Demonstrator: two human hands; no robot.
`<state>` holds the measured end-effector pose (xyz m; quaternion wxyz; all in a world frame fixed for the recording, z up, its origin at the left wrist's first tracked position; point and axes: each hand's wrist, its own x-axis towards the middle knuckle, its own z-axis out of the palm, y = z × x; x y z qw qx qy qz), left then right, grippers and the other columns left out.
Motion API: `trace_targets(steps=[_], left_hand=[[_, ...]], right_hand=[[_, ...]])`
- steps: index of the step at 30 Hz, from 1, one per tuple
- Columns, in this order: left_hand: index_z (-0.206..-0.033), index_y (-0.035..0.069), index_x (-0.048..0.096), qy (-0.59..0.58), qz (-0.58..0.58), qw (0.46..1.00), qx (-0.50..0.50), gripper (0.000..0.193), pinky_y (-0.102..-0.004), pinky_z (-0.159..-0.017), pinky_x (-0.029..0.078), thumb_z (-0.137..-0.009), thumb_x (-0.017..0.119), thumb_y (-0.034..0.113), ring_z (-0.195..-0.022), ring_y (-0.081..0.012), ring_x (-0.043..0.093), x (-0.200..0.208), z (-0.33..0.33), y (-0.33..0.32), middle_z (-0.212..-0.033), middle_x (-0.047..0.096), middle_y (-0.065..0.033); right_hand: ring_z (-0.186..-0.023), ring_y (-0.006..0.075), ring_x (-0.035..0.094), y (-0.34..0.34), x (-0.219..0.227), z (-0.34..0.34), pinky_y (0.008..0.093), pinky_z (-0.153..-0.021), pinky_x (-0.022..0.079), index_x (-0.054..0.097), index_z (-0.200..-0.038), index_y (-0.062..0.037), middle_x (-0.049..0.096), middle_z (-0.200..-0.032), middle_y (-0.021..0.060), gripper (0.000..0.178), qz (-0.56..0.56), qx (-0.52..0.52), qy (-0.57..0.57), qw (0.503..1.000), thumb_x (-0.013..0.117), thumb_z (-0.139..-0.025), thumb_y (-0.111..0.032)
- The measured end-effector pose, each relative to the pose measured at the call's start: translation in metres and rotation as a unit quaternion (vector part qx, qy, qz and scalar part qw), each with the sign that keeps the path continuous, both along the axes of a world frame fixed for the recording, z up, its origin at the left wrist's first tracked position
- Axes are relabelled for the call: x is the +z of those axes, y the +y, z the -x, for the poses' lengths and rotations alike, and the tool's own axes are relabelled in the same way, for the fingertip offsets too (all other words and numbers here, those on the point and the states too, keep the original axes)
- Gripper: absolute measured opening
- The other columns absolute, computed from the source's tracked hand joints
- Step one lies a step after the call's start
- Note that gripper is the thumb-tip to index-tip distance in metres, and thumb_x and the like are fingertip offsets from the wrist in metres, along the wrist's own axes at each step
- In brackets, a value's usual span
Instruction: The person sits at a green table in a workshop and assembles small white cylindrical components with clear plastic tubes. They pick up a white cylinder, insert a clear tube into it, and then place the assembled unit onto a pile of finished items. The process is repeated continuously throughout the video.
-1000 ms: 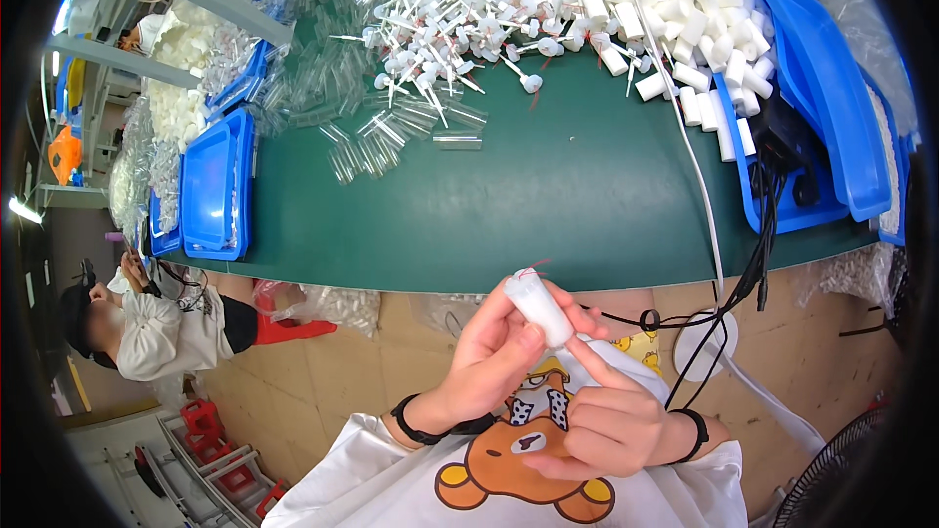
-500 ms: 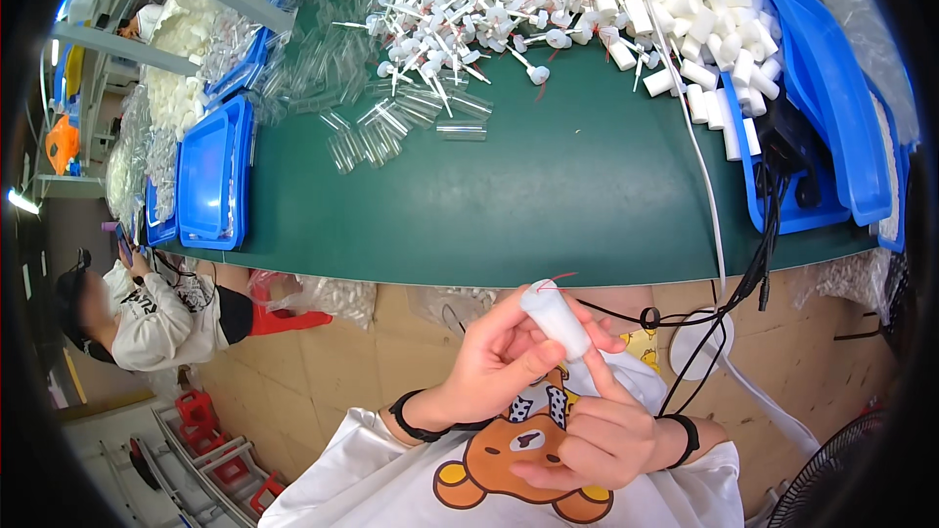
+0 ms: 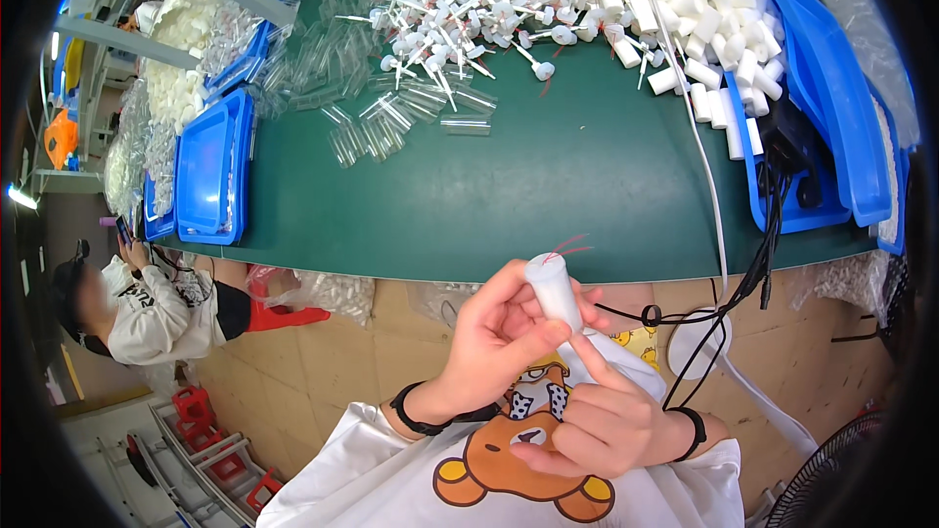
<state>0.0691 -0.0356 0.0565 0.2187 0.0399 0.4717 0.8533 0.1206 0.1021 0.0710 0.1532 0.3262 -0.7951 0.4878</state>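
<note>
My left hand (image 3: 497, 332) is closed round a white cotton-like cylinder (image 3: 556, 293), its thumb along the near side and other fingertips showing past the far side. The cylinder stands slightly tilted just in front of the table edge. Thin red wires (image 3: 567, 250) stick out of its round top. My right hand (image 3: 606, 420) is below it, with the index finger stretched up against the cylinder's lower end. Its thumb points out to the left and the remaining fingers are loosely curled, with no object seen in them.
On the green table (image 3: 460, 205) lie clear tubes (image 3: 377, 127), a heap of white stemmed pieces with red wires (image 3: 479, 10) and many white cylinders (image 3: 709, 49). Blue trays (image 3: 213, 171) flank both sides. A white cable (image 3: 696, 127) crosses at right. Another person (image 3: 161, 308) sits at left.
Both hands have risen slightly toward the table edge. The cylinder is more upright, and its red wires now spread up to the right.
</note>
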Motion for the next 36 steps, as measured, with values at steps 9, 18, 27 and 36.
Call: trace_targets(steps=[9,18,27,36], left_hand=[[-0.104,-0.002,0.050,-0.011,0.036,0.999,0.019,0.029,-0.0479,-0.096,0.039,-0.082,0.063,0.011,-0.080,-0.0242,0.062,-0.005,-0.005,-0.007,-0.087,0.061,-0.0107],[-0.094,0.000,0.060,0.063,0.443,0.879,-0.165,0.025,-0.0249,-0.066,0.041,-0.078,0.069,0.017,-0.073,-0.0105,0.051,-0.040,-0.027,-0.131,-0.080,0.057,-0.0047],[-0.090,-0.002,0.058,-0.074,0.676,0.724,-0.115,0.040,-0.0362,-0.060,0.046,-0.079,0.065,0.035,-0.068,-0.0264,0.060,-0.201,-0.032,-0.165,-0.076,0.062,-0.0134],[-0.109,-0.005,0.052,-0.044,0.654,0.722,-0.219,0.056,-0.0380,-0.075,0.048,-0.081,0.058,0.043,-0.085,-0.0344,0.060,-0.167,-0.030,-0.150,-0.098,0.060,-0.0209]], right_hand=[[-0.040,0.0149,0.032,-0.006,0.003,0.001,0.0502,-0.086,0.049,0.035,-0.050,-0.0054,0.029,-0.045,0.0018,0.045,0.028,0.018,-0.048,0.998,0.071,-0.073,-0.018],[-0.040,0.0175,0.037,0.021,0.004,0.027,0.0437,-0.073,0.056,0.037,-0.048,-0.0043,0.036,-0.047,0.0031,0.037,0.006,0.011,-0.052,0.999,0.071,-0.065,-0.005],[-0.041,0.0192,0.038,0.015,0.002,0.029,0.0385,-0.063,0.055,0.036,-0.049,-0.0039,0.037,-0.047,0.0038,0.037,-0.014,-0.003,-0.046,0.999,0.070,-0.064,-0.003],[-0.043,0.0212,0.039,0.021,0.007,0.032,0.0392,-0.063,0.052,0.039,-0.051,-0.0032,0.039,-0.049,0.0047,0.033,-0.068,-0.067,-0.057,0.994,0.068,-0.066,-0.001]])
